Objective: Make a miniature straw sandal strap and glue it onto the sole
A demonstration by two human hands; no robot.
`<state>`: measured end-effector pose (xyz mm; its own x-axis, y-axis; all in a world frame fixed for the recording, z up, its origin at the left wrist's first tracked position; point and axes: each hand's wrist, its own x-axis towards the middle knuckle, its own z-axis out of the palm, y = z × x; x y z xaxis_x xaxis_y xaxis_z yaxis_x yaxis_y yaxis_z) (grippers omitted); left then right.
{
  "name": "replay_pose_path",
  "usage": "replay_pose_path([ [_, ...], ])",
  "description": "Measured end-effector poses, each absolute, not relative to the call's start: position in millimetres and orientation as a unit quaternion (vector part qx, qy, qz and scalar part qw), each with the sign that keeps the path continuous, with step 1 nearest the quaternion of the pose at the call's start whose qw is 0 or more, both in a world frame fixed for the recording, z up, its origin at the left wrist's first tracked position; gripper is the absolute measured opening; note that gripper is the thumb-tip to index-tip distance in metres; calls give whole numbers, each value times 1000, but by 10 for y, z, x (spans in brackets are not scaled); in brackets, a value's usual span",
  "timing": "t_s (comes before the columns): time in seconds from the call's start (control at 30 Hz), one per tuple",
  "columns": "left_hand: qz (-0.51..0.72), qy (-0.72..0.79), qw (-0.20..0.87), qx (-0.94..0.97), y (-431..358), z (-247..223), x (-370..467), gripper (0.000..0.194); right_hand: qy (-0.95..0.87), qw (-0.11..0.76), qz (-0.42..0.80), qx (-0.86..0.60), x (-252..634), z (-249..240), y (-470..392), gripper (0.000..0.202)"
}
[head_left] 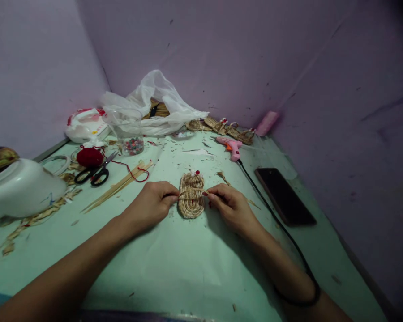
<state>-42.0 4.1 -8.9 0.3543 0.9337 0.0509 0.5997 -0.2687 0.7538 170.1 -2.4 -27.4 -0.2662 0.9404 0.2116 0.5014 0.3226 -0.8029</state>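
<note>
A small coiled straw sole [191, 208], shaped like a slipper, lies on the green tabletop between my hands. A red bead [197, 172] and a bit of white sit at its far end. Across its middle runs a thin straw braid [192, 191]. My left hand [156, 199] is closed in a pinch at the braid's left end, against the sole's edge. My right hand [230, 205] pinches the right end, just off the sole's other side. Small red bits show by the right fingertips; what they are I cannot tell.
Right of my hands are a pink glue gun [233, 147], its black cord [272, 208] and a phone [285, 197]. On the left lie scissors [99, 173], red yarn [90, 157], straw strips [117, 188] and a bead jar [133, 145]. Woven slippers [221, 127] and a plastic bag [157, 89] sit behind.
</note>
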Motion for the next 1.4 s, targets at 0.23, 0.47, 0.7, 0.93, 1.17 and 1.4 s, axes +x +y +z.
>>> replay_pose_path([
  [0.23,237,537,357,726,40,-149,-395,10,-687,316,387,-527,1691,-332,-60,17],
  [0.47,243,538,357,724,14,-159,-375,11,-654,315,375,-577,1638,-294,-101,7],
  [0.7,252,548,375,705,6,-178,-354,10,-600,351,383,-608,1574,-345,-144,8],
  [0.93,237,560,354,711,-3,-154,-334,13,-604,310,342,-650,1526,-246,-199,10],
  [1.17,224,566,351,711,-15,-143,-314,13,-590,316,371,-644,1549,-288,-175,11],
  [1.4,205,567,349,718,-6,-146,-318,12,-595,311,372,-641,1555,-315,-160,11],
])
